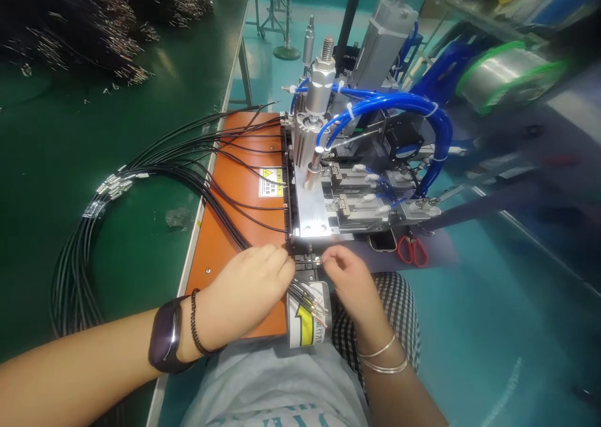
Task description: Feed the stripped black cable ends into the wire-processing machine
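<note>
My left hand [258, 283] is closed around a bundle of black cables [228, 223]. The stripped ends [310, 300] of these cables stick out below its fingers, showing bare coloured wires. My right hand [350, 280] pinches the tip of a single black cable at the near end of the machine [312, 211]; the tip itself is mostly behind the fingers. Both hands are close together beside a small metal fixture [307, 265]. Several more cables run across the orange plate [248, 145] with their ends in a row along the machine's left side.
The cables loop back to a tied bunch with silver ends [115, 186] on the green table [154, 120]. Dark cable heaps [94, 26] lie at the far left. Blue air hoses [408, 101] arch over the machine. A phone [382, 240] and red-handled scissors [413, 250] lie at right.
</note>
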A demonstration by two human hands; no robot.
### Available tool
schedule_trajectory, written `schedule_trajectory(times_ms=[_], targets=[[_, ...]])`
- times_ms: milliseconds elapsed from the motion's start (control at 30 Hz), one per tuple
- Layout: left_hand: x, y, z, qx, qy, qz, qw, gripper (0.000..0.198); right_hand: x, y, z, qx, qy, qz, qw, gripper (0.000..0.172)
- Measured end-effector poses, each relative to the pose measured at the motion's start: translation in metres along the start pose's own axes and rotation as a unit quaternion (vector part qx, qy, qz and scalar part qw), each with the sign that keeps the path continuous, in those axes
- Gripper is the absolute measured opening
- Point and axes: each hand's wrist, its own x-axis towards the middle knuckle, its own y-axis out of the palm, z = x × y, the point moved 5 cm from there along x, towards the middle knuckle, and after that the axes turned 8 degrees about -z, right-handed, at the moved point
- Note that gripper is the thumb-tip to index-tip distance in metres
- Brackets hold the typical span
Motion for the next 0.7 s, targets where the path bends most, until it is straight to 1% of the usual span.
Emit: schedule_trajectory(times_ms=[100,167,233,267,300,333,400,467,500,533,633,700], targets=[[-0.003,-0.002,-0.008,0.029,0.01,-0.013,0.999,0.026,0.0,-0.002,-0.003,0.012,0.0,-0.014,1.0,0.014],[-0.006,-0.002,-0.011,0.046,0.007,-0.012,0.999,0.031,-0.004,-0.008,-0.003,0.012,-0.031,-0.043,0.999,0.014],[-0.008,-0.001,-0.012,0.044,0.002,-0.001,0.999,0.037,-0.012,-0.014,0.003,-0.007,-0.095,-0.061,0.994,0.011],[-0.009,0.0,-0.012,0.038,0.0,0.004,0.999,0.039,-0.018,-0.016,0.009,-0.024,-0.139,-0.055,0.988,0.01],[-0.009,0.0,-0.011,0.031,-0.002,0.008,0.999,0.04,-0.025,-0.017,0.016,-0.046,-0.193,-0.034,0.979,0.012],[-0.009,-0.001,-0.01,0.022,-0.003,0.011,1.0,0.041,-0.032,-0.015,0.024,-0.074,-0.254,-0.001,0.964,0.016],[-0.009,-0.001,-0.008,0.007,-0.006,0.018,1.0,0.04,-0.049,-0.01,0.037,-0.133,-0.369,0.073,0.917,0.028],[-0.009,-0.001,-0.007,-0.004,-0.009,0.023,1.0,0.038,-0.061,-0.005,0.045,-0.174,-0.445,0.116,0.871,0.037],[-0.009,-0.001,-0.006,-0.009,-0.009,0.023,1.0,0.037,-0.064,-0.003,0.047,-0.183,-0.465,0.119,0.858,0.039],[-0.009,-0.001,-0.006,-0.012,-0.009,0.021,1.0,0.036,-0.066,-0.003,0.049,-0.185,-0.476,0.113,0.852,0.039],[-0.01,-0.002,-0.006,-0.018,-0.005,0.012,1.0,0.034,-0.067,-0.001,0.05,-0.176,-0.491,0.082,0.849,0.035],[-0.009,-0.002,-0.004,-0.024,-0.008,0.006,1.0,0.033,-0.066,0.001,0.049,-0.175,-0.491,0.073,0.851,0.032]])
